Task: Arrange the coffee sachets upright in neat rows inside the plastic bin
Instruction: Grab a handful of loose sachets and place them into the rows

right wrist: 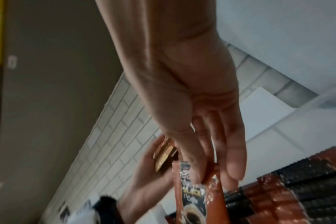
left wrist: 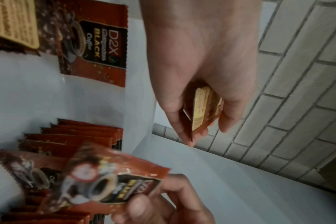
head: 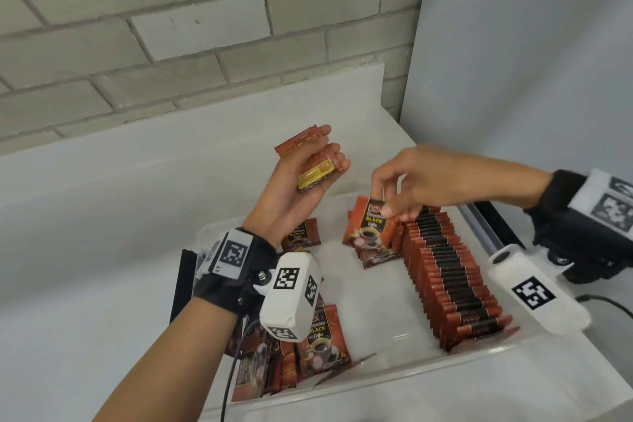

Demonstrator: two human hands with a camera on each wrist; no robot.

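Note:
A clear plastic bin (head: 411,373) holds red and black coffee sachets. One long row of upright sachets (head: 448,274) runs along its right side. My left hand (head: 308,175) is raised palm up above the bin's far left, fingers curled round a small stack of sachets (head: 313,166), also seen in the left wrist view as a stack of sachets (left wrist: 201,109). My right hand (head: 394,195) pinches the top of a single sachet (head: 368,228) by the far end of the row; the same sachet (right wrist: 197,201) hangs below the fingers (right wrist: 194,166).
Loose sachets lie at the bin's near left corner (head: 308,353), and one lies flat under my left wrist (head: 305,233). The bin sits on a white counter (head: 102,216) against a brick wall (head: 171,27). A white panel (head: 531,62) stands at the right.

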